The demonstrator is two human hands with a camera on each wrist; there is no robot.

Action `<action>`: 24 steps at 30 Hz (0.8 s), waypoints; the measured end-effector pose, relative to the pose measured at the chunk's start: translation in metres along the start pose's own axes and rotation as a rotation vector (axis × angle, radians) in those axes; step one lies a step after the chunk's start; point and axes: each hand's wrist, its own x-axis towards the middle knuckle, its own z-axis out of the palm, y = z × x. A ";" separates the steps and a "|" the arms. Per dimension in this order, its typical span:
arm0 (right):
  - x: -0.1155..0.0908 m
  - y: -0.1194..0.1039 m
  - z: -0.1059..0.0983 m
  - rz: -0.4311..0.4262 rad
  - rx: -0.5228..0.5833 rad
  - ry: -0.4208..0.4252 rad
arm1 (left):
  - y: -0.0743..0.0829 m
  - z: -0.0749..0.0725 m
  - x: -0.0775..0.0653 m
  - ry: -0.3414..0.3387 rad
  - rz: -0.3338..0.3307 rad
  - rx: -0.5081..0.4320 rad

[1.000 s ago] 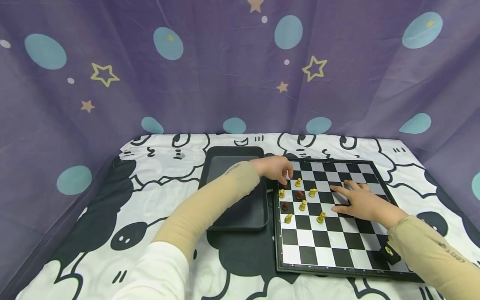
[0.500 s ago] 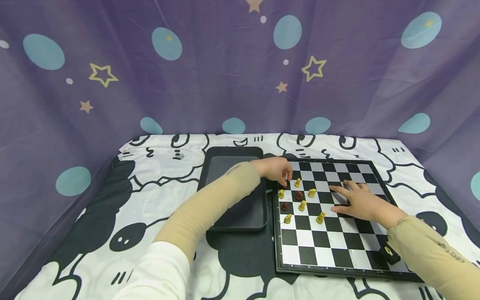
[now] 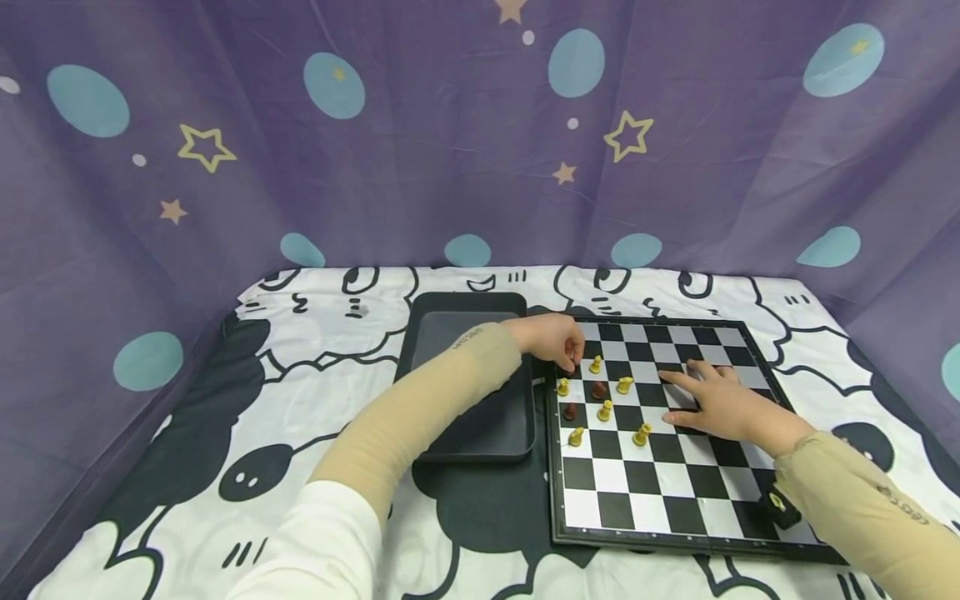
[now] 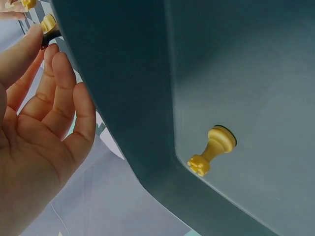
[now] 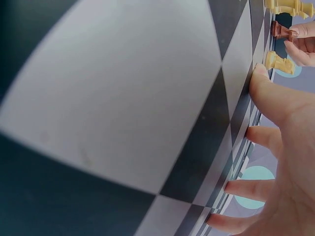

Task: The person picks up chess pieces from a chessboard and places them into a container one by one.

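Observation:
At the far left edge of the chessboard, my left hand pinches a dark red chess piece between thumb and fingertips. The fingers hide most of that piece, so its kind cannot be told. My right hand lies over the board's right half, fingers spread and fingertips on the squares. Near the left hand stand several yellow pieces, among them a knight and a rook. A dark red piece stands among them, and another dark red piece is near the left edge.
A black tray stands left of the board, under the left forearm. In it lies a yellow rook, seen in the left wrist view. A small black object with a yellow mark sits by the right wrist. A purple curtain hangs behind.
The left thumb and fingers have drawn slightly closer together, and less of the dark red piece beneath them shows. The right hand and the other pieces have not moved.

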 end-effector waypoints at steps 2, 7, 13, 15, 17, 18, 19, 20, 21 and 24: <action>0.000 0.000 0.000 -0.002 0.001 0.003 | 0.000 0.000 0.000 -0.001 -0.002 -0.003; 0.000 0.001 0.000 -0.004 0.003 0.003 | 0.001 0.000 0.000 -0.005 -0.008 -0.001; 0.000 0.001 0.000 -0.007 0.010 0.007 | 0.001 0.000 0.000 -0.014 -0.007 -0.014; 0.000 0.001 0.000 -0.007 0.007 0.005 | 0.001 0.001 0.000 -0.015 -0.005 -0.015; 0.000 0.001 0.000 -0.004 0.005 0.002 | 0.000 0.001 0.001 -0.012 -0.001 -0.011; 0.000 0.001 0.000 -0.002 0.005 0.000 | 0.000 0.001 0.001 -0.012 0.001 -0.008; 0.000 0.001 0.000 -0.001 0.004 -0.001 | 0.000 0.001 0.001 -0.012 0.002 -0.006; 0.000 0.001 0.000 0.000 0.005 -0.003 | 0.000 0.001 0.000 -0.012 0.004 -0.005; 0.000 0.000 0.000 0.003 0.006 -0.004 | 0.001 0.001 0.000 -0.011 0.006 -0.005; 0.000 0.000 0.000 0.005 0.008 -0.007 | 0.001 0.000 -0.001 -0.010 0.006 -0.019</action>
